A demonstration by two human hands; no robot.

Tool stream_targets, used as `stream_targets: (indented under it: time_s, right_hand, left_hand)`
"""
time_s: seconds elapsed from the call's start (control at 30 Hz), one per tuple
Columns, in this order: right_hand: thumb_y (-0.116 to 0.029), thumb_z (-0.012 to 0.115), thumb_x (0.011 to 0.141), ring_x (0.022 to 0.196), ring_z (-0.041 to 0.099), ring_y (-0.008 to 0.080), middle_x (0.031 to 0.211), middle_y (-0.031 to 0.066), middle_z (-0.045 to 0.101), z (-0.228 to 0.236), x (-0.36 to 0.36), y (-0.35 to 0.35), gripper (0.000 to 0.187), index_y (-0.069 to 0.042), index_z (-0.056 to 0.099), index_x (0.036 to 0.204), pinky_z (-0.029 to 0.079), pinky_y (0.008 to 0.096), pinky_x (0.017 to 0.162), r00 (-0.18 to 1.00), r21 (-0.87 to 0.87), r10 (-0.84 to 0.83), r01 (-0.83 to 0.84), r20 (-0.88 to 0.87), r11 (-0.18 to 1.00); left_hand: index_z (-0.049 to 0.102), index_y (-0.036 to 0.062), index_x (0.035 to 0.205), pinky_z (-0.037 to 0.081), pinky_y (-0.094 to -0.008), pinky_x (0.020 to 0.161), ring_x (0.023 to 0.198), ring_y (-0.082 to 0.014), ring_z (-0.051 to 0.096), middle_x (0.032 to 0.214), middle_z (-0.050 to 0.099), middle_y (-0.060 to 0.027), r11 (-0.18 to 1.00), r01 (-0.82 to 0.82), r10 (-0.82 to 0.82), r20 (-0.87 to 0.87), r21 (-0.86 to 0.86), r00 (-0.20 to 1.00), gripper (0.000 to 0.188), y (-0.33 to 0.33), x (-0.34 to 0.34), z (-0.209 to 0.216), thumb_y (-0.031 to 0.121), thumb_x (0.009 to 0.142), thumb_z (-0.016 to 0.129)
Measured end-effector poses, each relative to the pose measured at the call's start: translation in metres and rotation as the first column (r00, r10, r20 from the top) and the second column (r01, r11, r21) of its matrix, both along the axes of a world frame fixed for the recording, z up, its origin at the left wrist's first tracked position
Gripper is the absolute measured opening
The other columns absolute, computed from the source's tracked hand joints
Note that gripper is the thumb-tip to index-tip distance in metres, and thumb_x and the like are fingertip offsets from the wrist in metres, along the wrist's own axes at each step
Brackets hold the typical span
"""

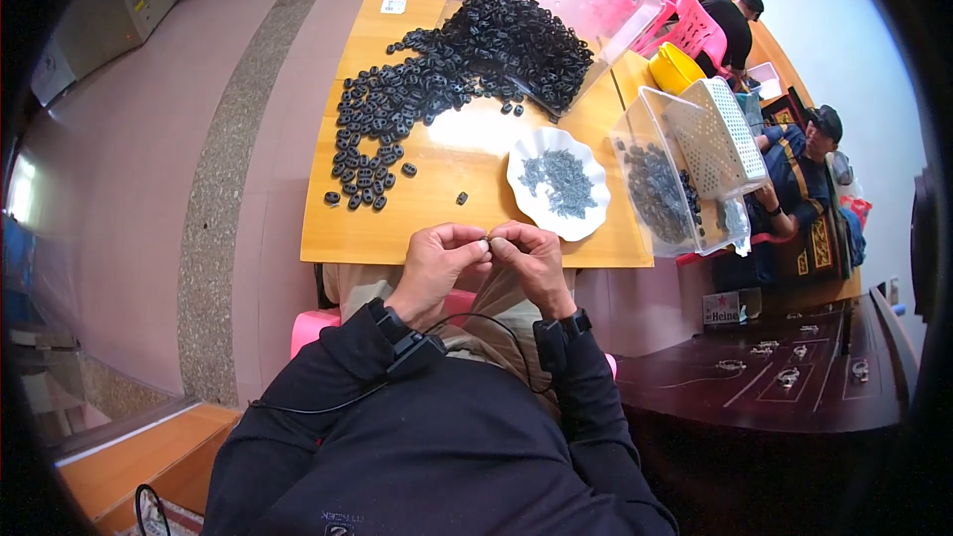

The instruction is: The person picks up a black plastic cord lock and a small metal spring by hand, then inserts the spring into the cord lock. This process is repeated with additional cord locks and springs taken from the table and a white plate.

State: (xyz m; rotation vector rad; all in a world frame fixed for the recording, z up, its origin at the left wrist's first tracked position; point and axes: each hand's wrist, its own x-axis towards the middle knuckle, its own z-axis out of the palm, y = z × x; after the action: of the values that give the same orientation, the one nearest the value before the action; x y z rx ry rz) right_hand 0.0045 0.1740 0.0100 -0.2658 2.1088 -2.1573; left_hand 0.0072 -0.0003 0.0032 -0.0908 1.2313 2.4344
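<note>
At the table's near edge, my left hand (437, 260) and my right hand (534, 260) meet fingertip to fingertip, thumbs and forefingers pinched. Between them is something small and dark, mostly hidden, whose kind I cannot make out. Just beyond the hands lies a single black oval piece (462, 199). Many like it, with two holes each, form a loose group (369, 139) on the left. A larger heap (516, 45) spills from a tipped clear plastic bin (620, 0). Right of my hands stands a white scalloped plate (586, 228) holding small grey pieces (564, 182).
A clear box (650, 104) with dark pieces stands at the table's right edge, a white perforated basket (730, 134) tilted on it. Behind is a yellow bowl (675, 67). Several people sit at the right, one (794, 174) close by. A dark panelled surface (764, 367) lies at lower right.
</note>
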Motion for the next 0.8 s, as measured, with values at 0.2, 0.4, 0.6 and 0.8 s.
stream_targets:
  time_s: [0.2,0.4,0.6,0.8]
  right_hand:
    - [-0.004,0.063,0.088,0.076,0.059,0.0068,0.083,0.0020,0.065,-0.007,0.000,0.003,0.009,0.003,0.066,0.093,0.049,0.0202,0.067,0.999,-0.028,-0.031,0.031,0.016,0.999]
    - [-0.006,0.064,0.089,0.075,0.059,0.0071,0.084,0.0029,0.066,-0.008,0.000,0.004,0.011,0.002,0.065,0.096,0.049,0.0201,0.066,0.994,-0.109,-0.016,0.028,0.109,0.994]
    - [-0.008,0.065,0.089,0.074,0.059,0.0066,0.083,0.0025,0.065,-0.005,0.000,0.003,0.011,0.002,0.064,0.094,0.048,0.0197,0.065,0.996,-0.101,-0.005,0.014,0.092,0.995]
    - [-0.009,0.064,0.089,0.072,0.058,0.0064,0.082,0.0014,0.065,0.000,0.001,0.002,0.012,0.002,0.064,0.089,0.047,0.0197,0.065,0.998,-0.046,0.048,-0.046,0.041,0.998]
  left_hand:
    - [0.061,-0.0026,0.101,0.057,-0.0254,0.070,0.075,-0.0121,0.065,0.089,0.067,-0.0089,1.000,-0.006,0.006,0.024,0.027,1.000,0.015,0.000,-0.001,0.003,0.004,0.088,0.063]
    - [0.060,-0.0027,0.102,0.057,-0.0255,0.070,0.075,-0.0127,0.065,0.089,0.066,-0.0089,1.000,0.000,-0.001,0.038,0.021,0.999,0.016,-0.002,-0.001,0.007,0.004,0.088,0.063]
    - [0.061,-0.0034,0.100,0.057,-0.0257,0.070,0.076,-0.0131,0.065,0.088,0.066,-0.0095,1.000,0.001,-0.001,0.022,0.012,1.000,0.014,-0.002,-0.001,0.005,0.003,0.087,0.063]
    - [0.062,-0.0047,0.099,0.057,-0.0258,0.070,0.076,-0.0135,0.065,0.087,0.066,-0.0096,1.000,0.019,-0.019,-0.031,-0.005,0.999,0.014,-0.001,0.001,0.001,0.001,0.086,0.063]
